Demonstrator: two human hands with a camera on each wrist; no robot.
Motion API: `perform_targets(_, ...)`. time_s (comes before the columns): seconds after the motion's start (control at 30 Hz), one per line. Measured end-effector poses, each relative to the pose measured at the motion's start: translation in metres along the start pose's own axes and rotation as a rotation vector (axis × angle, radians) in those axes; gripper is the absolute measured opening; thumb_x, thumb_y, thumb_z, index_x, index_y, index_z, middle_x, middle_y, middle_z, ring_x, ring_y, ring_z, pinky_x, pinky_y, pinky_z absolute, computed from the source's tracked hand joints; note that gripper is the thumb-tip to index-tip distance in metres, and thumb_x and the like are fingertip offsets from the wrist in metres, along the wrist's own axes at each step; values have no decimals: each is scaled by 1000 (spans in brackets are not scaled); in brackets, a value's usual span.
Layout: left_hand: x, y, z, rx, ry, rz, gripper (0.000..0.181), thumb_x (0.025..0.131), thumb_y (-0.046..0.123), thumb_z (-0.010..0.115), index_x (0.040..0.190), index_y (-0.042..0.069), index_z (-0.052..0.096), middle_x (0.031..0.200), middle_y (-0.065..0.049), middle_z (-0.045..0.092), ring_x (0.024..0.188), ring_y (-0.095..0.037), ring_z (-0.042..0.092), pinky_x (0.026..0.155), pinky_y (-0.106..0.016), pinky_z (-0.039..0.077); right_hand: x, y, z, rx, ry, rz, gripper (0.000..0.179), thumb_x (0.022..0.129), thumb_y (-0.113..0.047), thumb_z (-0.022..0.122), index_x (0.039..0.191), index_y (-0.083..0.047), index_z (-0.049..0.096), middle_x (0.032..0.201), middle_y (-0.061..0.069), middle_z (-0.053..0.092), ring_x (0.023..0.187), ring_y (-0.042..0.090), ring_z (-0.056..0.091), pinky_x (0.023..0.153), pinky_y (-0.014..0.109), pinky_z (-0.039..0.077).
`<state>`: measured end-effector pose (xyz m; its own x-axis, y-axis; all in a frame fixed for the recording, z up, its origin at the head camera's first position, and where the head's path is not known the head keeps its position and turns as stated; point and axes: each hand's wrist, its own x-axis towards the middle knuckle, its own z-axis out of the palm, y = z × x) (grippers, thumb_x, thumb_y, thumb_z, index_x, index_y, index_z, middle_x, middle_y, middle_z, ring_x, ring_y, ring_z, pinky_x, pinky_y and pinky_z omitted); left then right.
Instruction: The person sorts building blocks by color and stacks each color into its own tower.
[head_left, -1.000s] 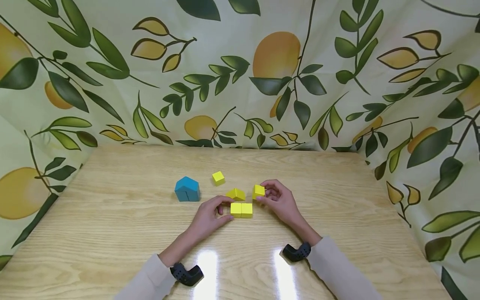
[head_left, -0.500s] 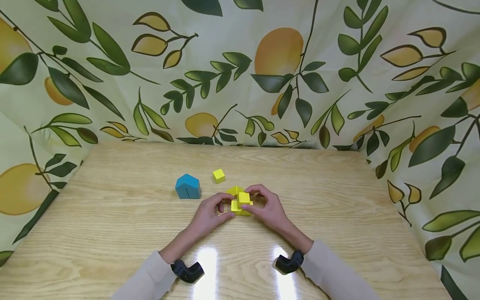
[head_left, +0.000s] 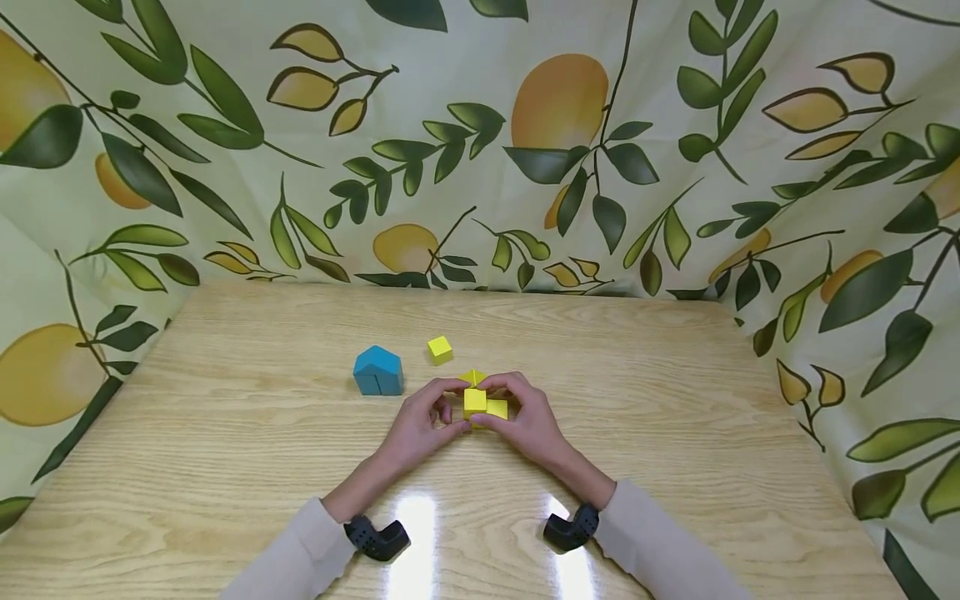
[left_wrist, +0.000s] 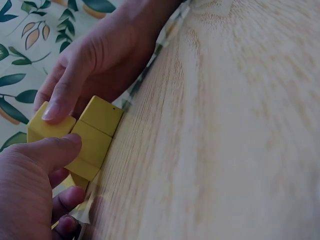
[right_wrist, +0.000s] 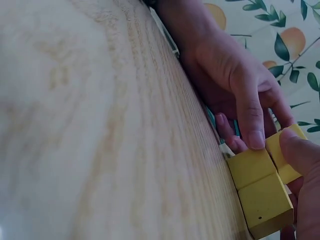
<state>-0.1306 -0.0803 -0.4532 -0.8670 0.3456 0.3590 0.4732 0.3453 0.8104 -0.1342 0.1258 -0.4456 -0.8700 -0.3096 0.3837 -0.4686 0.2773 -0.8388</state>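
Note:
A yellow cube (head_left: pixel 475 402) is pinched between the thumb and fingers of my right hand (head_left: pixel 528 425). It sits right over the left one of two yellow cubes standing side by side on the table. The right one, a bare-topped yellow cube (head_left: pixel 497 408), shows beside it. My left hand (head_left: pixel 416 425) grips the lower left cube (right_wrist: pixel 251 168), its thumb on the near face. In the left wrist view, the upper cube (left_wrist: pixel 50 129) has my right thumb on its near face. Just behind the hands lies a yellow triangular block (head_left: pixel 472 377), partly hidden by fingers.
Left of the hands stands a small blue house shape (head_left: pixel 378 372), a peaked block over two lower blocks. A single yellow cube (head_left: pixel 440 350) lies farther back on the wooden table (head_left: pixel 637 358). Patterned cloth (head_left: pixel 450 75) hangs behind the table and along its sides.
My right hand has carried its yellow cube leftward from beside the pair to above the left lower cube. My left hand has stayed at the pair. The blue blocks have not moved.

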Motion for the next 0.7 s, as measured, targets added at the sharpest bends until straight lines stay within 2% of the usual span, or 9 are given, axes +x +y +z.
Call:
perform_targets(0.07,0,0,0,3,2,11,51,76,6,81,122,14,60,82,-3,57,65,-11,49,53,-22,36,0,-7,0,2,-9,-2,40,74,-5,82,109,-7,63,106,8,61,95,31,55,79,38,46)
perform_targets(0.27,0,2,-1,-20,10,36,54,76,5,81,124,13,58,99,-6,62,65,-13,52,52,-21,37,0,-33,-5,4,-38,-11,40,75,-2,80,111,0,61,108,13,59,98,36,52,81,40,45)
perform_targets(0.47,1,2,-1,-40,6,51,55,76,1,79,125,13,57,101,-6,62,65,-13,52,51,-21,37,0,-34,-7,11,-18,-34,39,75,1,79,110,1,62,107,13,60,98,37,53,81,43,45)
perform_targets(0.7,1,1,-1,-44,8,61,55,76,0,79,126,12,57,101,-4,62,65,-14,52,51,-21,36,1,-31,-8,15,-17,-45,39,76,0,79,110,1,61,108,13,60,98,36,53,82,40,46)
